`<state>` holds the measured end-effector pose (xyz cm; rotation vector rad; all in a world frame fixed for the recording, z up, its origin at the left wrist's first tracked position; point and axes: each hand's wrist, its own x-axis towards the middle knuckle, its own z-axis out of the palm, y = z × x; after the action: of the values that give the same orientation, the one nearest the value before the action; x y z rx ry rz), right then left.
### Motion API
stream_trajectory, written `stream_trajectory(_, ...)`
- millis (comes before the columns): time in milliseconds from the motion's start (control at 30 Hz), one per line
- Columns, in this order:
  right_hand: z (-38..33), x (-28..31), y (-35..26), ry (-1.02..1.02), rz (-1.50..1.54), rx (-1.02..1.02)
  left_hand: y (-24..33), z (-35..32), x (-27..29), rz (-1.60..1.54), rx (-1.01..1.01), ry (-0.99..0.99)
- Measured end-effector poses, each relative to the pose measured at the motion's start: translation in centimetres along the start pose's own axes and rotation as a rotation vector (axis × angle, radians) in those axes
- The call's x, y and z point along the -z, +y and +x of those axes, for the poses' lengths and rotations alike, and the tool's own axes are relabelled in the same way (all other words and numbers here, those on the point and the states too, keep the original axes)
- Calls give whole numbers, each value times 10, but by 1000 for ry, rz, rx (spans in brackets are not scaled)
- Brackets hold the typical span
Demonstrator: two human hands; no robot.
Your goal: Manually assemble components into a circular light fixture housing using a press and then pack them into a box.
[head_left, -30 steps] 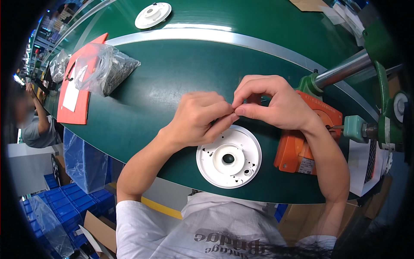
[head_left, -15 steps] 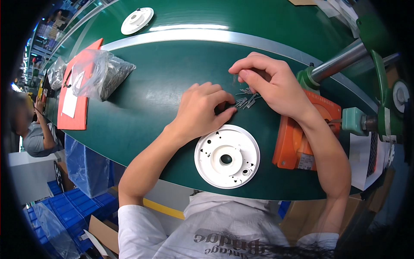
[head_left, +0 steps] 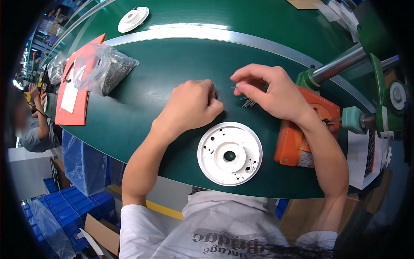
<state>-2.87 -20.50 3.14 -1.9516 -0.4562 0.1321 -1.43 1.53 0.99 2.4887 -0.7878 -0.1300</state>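
A small pile of thin metal pins [head_left: 248, 102] lies on the green bench, partly under my right hand [head_left: 272, 91]. Thumb and forefinger of that hand pinch a single metal pin [head_left: 233, 87] just above the pile. My left hand [head_left: 189, 105] is closed with its fingers curled in, left of the pile; whatever it holds is hidden. Nearer to me, a round white plastic disc [head_left: 215, 160] rests flat on the bench. It has a raised ring around a centre hole and several small holes.
A green press [head_left: 354, 121] with an orange base [head_left: 290, 142] stands at the right. To the left, a clear bag of metal pins [head_left: 113, 71] lies by an orange-red board [head_left: 71, 113]. Another white disc [head_left: 133, 19] sits beyond the metal rail [head_left: 194, 36]. A person [head_left: 39, 129] works at far left.
My left hand has drawn back leftward, away from the pile, and closed up more. My right hand has lowered slightly toward me, the pin in its pinch now showing sideways.
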Motion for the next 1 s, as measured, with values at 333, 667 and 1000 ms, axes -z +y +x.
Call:
stream_trajectory(333, -1, -1, 0, -93, -48, 113, 4, -1, -1, -444, -109, 76)
stream_trajectory(667, 0, 0, -2, -32, -55, 149, -1, 0, -8, -599, -201, 53)
stream_trajectory(1000, 1, 5, -2, -77, -47, 43, 1, -3, -22, -589, -235, 99)
